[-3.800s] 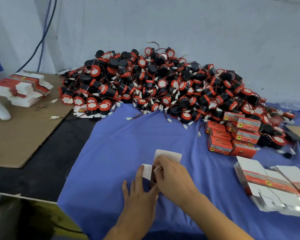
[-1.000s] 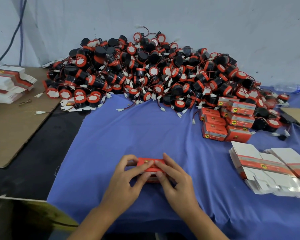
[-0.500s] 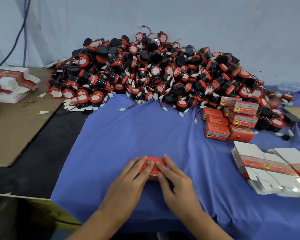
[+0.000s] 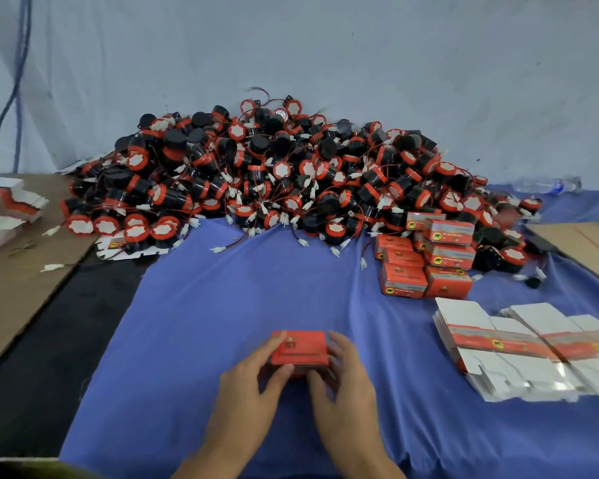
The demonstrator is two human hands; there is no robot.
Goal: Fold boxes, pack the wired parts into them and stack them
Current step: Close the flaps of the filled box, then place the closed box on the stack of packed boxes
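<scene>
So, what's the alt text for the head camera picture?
A left hand and right hand hold a small red box over a blue cloth. Behind lies a heap of wired parts, with stacked red boxes and flat unfolded boxes at right.

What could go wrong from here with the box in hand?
The left hand and right hand grip the red box; whether its flaps are tucked cannot be seen, so it might pop open. The stack of boxes sits right against the pile of parts, so adding one could topple it or snag loose wires.
</scene>
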